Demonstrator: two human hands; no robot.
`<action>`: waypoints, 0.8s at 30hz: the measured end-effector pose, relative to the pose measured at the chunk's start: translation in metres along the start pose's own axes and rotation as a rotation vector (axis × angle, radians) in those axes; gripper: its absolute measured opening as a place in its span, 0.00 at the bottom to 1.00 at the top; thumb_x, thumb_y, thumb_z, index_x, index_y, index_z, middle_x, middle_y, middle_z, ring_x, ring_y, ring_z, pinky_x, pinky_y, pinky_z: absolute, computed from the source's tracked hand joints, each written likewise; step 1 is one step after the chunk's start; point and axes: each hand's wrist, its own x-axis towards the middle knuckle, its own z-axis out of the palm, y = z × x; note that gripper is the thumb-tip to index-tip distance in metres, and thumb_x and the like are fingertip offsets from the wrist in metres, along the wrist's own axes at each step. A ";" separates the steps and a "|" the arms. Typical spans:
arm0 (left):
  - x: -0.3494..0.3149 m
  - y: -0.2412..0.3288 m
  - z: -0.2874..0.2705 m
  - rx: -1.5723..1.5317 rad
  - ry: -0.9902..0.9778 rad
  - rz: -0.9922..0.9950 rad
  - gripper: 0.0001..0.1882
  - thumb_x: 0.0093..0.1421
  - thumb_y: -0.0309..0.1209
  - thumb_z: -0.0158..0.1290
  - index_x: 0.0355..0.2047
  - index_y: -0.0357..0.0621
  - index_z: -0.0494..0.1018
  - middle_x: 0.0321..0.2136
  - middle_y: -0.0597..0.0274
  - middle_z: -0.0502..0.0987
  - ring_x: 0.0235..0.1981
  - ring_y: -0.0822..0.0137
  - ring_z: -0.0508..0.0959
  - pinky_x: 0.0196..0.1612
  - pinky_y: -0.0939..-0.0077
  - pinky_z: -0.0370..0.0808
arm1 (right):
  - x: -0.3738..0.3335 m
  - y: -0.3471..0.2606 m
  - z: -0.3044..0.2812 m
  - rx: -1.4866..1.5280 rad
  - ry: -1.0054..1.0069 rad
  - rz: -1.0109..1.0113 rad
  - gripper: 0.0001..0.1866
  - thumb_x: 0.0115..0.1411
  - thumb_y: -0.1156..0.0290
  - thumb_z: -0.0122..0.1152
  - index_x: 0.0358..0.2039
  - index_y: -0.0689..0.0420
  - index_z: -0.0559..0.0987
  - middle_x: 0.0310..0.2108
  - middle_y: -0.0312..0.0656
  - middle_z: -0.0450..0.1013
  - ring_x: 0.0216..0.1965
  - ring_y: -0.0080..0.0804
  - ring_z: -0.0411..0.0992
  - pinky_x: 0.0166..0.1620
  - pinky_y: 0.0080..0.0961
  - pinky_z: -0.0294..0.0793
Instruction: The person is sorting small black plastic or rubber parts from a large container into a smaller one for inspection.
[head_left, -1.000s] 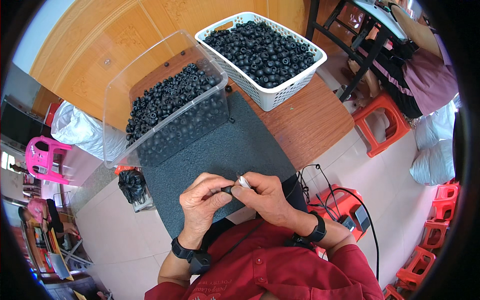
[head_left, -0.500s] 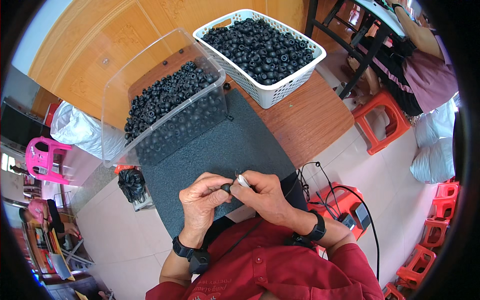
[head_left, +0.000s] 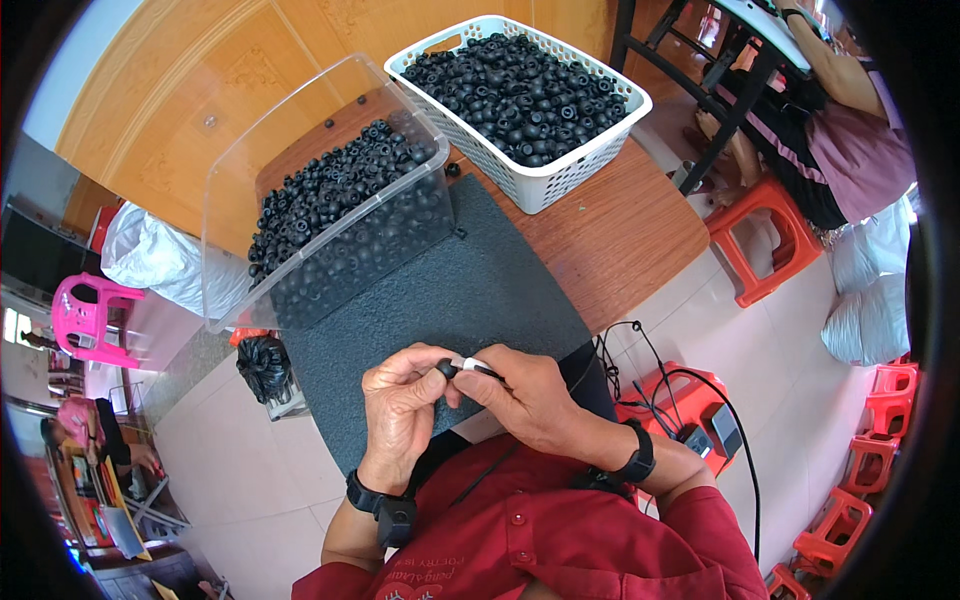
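Above the near part of a dark grey textured mat (head_left: 480,275), my two hands meet. My left hand (head_left: 398,396) pinches a small round black part (head_left: 446,369) between thumb and fingertips. Closed around a slim white-and-black tool (head_left: 484,369) is my right hand (head_left: 528,392), its thumb lying along it. The tool's white end is at the black part; whether it enters the part is too small to tell. Beyond my left hand, a clear plastic bin (head_left: 330,245) holds many similar black parts. More of them heap up in a white perforated basket (head_left: 590,160).
The mat lies over a brown wooden table (head_left: 630,240). A few loose black parts sit beside the bin. To my right are a red stool (head_left: 660,400) with cables and black devices, and another red stool (head_left: 765,240) near a seated person (head_left: 850,150). A black bag (head_left: 263,368) hangs left.
The tool in my right hand has turned, its white end now pointing at the black part. My left hand has shifted slightly left, and the black part has turned and sits a little higher.
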 end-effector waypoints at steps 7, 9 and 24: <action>-0.001 -0.001 0.000 0.045 0.013 -0.004 0.14 0.50 0.28 0.60 0.34 0.30 0.75 0.28 0.54 0.76 0.24 0.66 0.75 0.25 0.76 0.73 | 0.002 -0.003 -0.001 -0.137 0.016 -0.066 0.14 0.59 0.61 0.55 0.25 0.59 0.72 0.19 0.41 0.73 0.21 0.39 0.73 0.24 0.32 0.70; -0.001 -0.001 -0.001 0.056 0.004 0.002 0.13 0.50 0.27 0.60 0.34 0.30 0.75 0.28 0.55 0.75 0.24 0.66 0.75 0.25 0.76 0.73 | 0.002 -0.003 0.000 -0.154 0.022 -0.075 0.15 0.59 0.61 0.55 0.24 0.59 0.72 0.19 0.41 0.73 0.21 0.40 0.73 0.24 0.33 0.69; -0.003 -0.001 0.003 0.021 0.009 -0.011 0.12 0.50 0.26 0.60 0.34 0.31 0.76 0.28 0.56 0.76 0.24 0.69 0.75 0.24 0.79 0.73 | -0.001 0.009 0.006 -0.335 0.127 -0.258 0.18 0.58 0.58 0.57 0.21 0.59 0.68 0.15 0.46 0.67 0.16 0.43 0.69 0.19 0.35 0.67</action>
